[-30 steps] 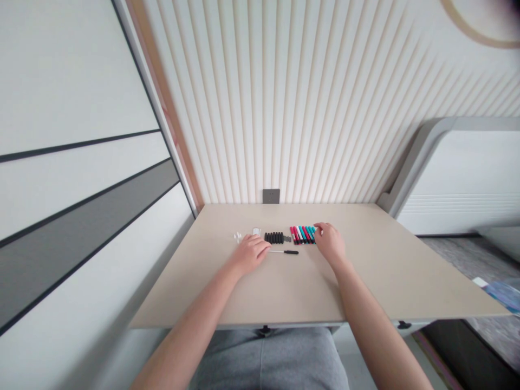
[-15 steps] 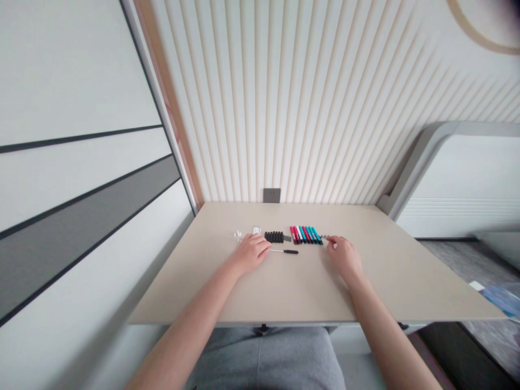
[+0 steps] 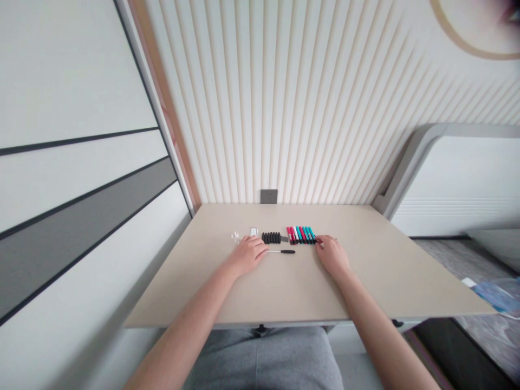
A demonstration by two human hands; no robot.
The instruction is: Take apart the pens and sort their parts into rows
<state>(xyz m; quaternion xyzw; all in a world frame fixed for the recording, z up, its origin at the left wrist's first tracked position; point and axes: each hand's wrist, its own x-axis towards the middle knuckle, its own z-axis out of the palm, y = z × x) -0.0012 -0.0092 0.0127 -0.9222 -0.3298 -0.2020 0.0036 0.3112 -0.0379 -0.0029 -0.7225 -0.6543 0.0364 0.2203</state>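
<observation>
A small black-handled screwdriver (image 3: 284,251) lies on the counter (image 3: 365,281) just beside the left hand (image 3: 246,257), its fingers (image 3: 260,248) flat and empty, while the right hand (image 3: 332,257), also holding nothing, rests at the end of a tidy row of coloured markers (image 3: 300,235) — kept side by side, seemingly for easy picking.

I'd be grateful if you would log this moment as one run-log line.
left hand: resting beside black-handled tool | right hand: at coloured marker row

Beige desk (image 3: 377,271) with row of markers (image 3: 300,235)

Beige tabletop (image 3: 377,271) against a white fluted wall (image 3: 276,108)
</observation>
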